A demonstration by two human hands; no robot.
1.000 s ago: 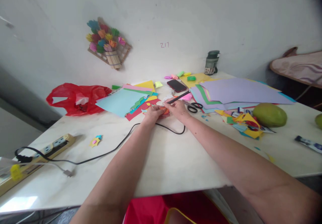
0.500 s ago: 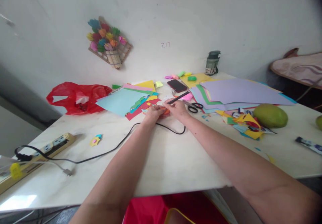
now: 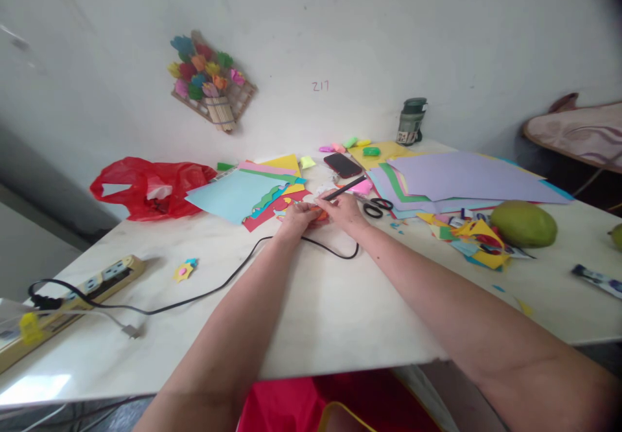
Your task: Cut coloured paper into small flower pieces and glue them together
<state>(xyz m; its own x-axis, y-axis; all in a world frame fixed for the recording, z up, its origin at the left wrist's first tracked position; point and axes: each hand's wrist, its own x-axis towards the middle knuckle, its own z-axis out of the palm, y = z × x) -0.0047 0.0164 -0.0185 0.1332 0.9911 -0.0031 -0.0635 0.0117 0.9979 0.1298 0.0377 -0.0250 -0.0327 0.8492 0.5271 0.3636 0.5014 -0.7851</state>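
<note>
Both hands meet over the middle of the white table (image 3: pixel 311 309). My right hand (image 3: pixel 348 213) is closed round a slim black stick like a pen or pencil (image 3: pixel 350 186), which slants up to the right. Fingers of my left hand (image 3: pixel 297 217) pinch a small orange piece (image 3: pixel 319 217), seemingly paper, from its left side; most of it is hidden by the hands. Just behind the left hand lies a red sheet (image 3: pixel 260 219) with coloured cut-outs on it. To the right of my right hand rest scissors with black handles (image 3: pixel 373 210).
A red plastic bag (image 3: pixel 131 195) and stacked coloured paper (image 3: pixel 228 195) lie left; more sheets (image 3: pixel 466 176), paper scraps (image 3: pixel 486 244) and a green fruit (image 3: pixel 522 223) lie right. A phone (image 3: pixel 343 165) is behind the hands. A black cable (image 3: pixel 194 299) runs from a power strip (image 3: pixel 104 278).
</note>
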